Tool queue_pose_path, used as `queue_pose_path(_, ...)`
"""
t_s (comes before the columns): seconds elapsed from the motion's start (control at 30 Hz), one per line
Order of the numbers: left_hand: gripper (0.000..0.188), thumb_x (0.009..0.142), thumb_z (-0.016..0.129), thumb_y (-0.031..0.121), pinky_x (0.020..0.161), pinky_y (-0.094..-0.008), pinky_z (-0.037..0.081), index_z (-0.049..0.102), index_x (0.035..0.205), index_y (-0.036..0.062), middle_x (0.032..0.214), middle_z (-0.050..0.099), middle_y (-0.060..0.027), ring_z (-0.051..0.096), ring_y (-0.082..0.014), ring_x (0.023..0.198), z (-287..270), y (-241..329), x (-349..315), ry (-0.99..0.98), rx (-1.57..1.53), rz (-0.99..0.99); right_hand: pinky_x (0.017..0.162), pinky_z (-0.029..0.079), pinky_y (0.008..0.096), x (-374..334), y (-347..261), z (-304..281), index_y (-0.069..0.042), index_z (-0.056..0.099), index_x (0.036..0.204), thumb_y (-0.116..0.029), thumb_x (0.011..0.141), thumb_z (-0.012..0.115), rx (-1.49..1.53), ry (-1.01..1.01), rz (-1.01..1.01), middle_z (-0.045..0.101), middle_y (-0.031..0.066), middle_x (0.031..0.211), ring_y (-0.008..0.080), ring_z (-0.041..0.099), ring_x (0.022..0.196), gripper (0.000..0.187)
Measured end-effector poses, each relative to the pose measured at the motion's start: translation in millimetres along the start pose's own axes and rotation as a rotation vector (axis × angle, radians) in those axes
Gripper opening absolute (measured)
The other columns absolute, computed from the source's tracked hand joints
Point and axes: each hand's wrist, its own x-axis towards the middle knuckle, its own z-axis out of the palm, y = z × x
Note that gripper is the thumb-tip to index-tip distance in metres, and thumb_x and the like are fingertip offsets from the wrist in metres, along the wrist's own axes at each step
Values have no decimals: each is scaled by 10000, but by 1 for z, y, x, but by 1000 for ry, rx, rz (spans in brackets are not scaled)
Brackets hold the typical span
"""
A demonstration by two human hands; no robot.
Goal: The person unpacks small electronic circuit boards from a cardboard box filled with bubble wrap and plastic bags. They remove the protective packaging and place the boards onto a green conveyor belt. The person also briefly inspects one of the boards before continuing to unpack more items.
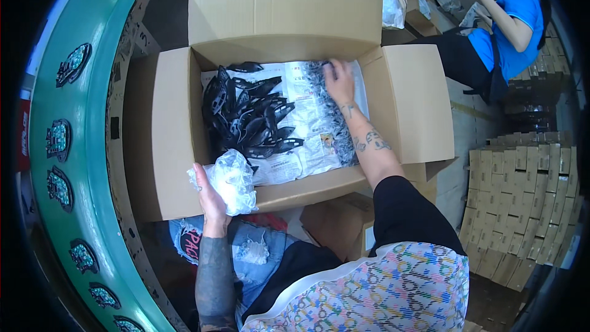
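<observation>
An open cardboard box (284, 7) stands before me, its flaps folded out. Glossy black curved plastic parts (255, 117) lie heaped on its left side, over a newspaper sheet (310, 129). My left hand (213, 204) is at the near left edge of the box, closed around a crumpled clear plastic bag (232, 179); what the bag contains is hard to make out. Inside the box, at the far right, my right hand (340, 83) bends down over a dark speckled strip (337, 124) on the newspaper. Motion blurs its fingertips.
Along the left runs a curved green conveyor belt (86, 117) carrying several small dark parts (58, 138). Stacked small cartons (522, 203) rise at the right. A person in a blue shirt (510, 31) sits at the far right, near a plastic-wrapped bundle (384, 0).
</observation>
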Motion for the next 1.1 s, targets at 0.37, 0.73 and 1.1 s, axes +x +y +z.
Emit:
queue_pose_path(0.37,699,919,373,630,717,-311,547,555,1118,-14,963,649,-113,661,-191,819,-2,2,-7,-10,10,22,863,470,402,27,20,10,-112,631,1090,-536,907,458,80,-408,396,666,179,1021,320,626,995,494)
queue_pose_path(0.73,675,929,363,619,720,-295,534,567,1088,-5,949,647,-89,648,-162,825,-2,-4,-3,-22,19,20,852,474,410,26,25,30,-92,608,1128,-527,906,479,-22,-299,382,671,190,989,354,630,970,504)
queue_pose_path(1.1,676,928,365,622,713,-286,524,590,1068,1,934,649,-78,638,-147,795,1,-7,-2,5,18,11,993,391,439,22,-22,26,-86,539,1253,-632,886,352,-41,-336,577,587,261,1171,448,519,1135,683)
